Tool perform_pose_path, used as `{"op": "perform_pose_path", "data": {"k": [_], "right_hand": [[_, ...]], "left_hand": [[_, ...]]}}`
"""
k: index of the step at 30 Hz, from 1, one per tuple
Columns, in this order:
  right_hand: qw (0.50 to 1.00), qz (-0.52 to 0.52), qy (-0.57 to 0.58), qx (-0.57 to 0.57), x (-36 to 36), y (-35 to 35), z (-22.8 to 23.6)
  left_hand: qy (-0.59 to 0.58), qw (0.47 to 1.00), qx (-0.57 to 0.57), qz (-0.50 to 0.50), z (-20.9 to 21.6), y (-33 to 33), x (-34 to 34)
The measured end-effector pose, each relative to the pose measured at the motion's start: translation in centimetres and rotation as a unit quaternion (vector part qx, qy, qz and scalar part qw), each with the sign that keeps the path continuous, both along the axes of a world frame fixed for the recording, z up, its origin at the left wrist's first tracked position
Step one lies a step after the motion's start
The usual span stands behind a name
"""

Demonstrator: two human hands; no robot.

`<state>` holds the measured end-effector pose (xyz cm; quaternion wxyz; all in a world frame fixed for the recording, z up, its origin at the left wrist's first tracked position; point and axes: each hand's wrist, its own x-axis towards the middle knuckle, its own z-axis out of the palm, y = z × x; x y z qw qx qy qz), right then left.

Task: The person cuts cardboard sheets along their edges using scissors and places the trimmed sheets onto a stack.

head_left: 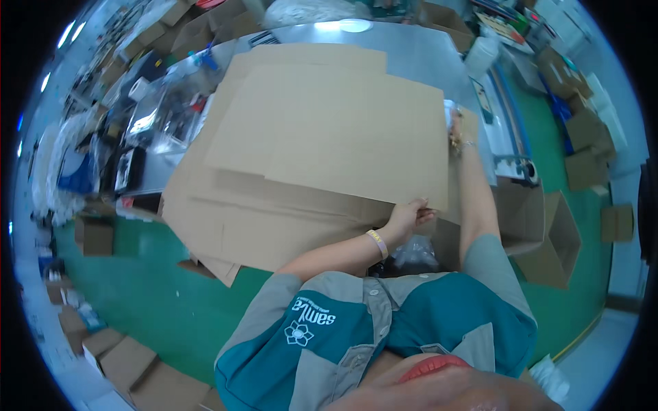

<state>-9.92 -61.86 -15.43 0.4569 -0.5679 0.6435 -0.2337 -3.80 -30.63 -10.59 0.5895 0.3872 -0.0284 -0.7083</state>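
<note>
**Two hands on a flat cardboard sheet**

Head view: a large flattened cardboard box blank lies on top of a stack of similar cardboard sheets on a metal worktable. The left hand grips the near edge of the top blank, fingers curled over it, a yellow wristband on the wrist. The right hand is at the blank's far right edge; whether it clamps the edge cannot be told. The hands are well apart. An open cardboard carton stands on the green floor to the right.
</note>
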Motion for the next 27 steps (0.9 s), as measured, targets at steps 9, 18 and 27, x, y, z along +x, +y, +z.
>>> {"op": "perform_pose_path", "data": {"k": [9,18,27], "right_hand": [[0.995,0.012,-0.061,-0.078,-8.5,4.1,-3.1],[0.993,0.053,-0.103,0.022,-8.6,14.2,1.4],[0.991,0.127,-0.002,-0.032,-4.8,28.9,3.3]], "left_hand": [[-0.123,0.984,-0.055,0.116,1.1,3.3,2.4],[-0.266,0.888,-0.079,0.366,7.5,9.8,15.8],[-0.297,0.825,-0.147,0.457,8.7,13.2,41.7]]}}
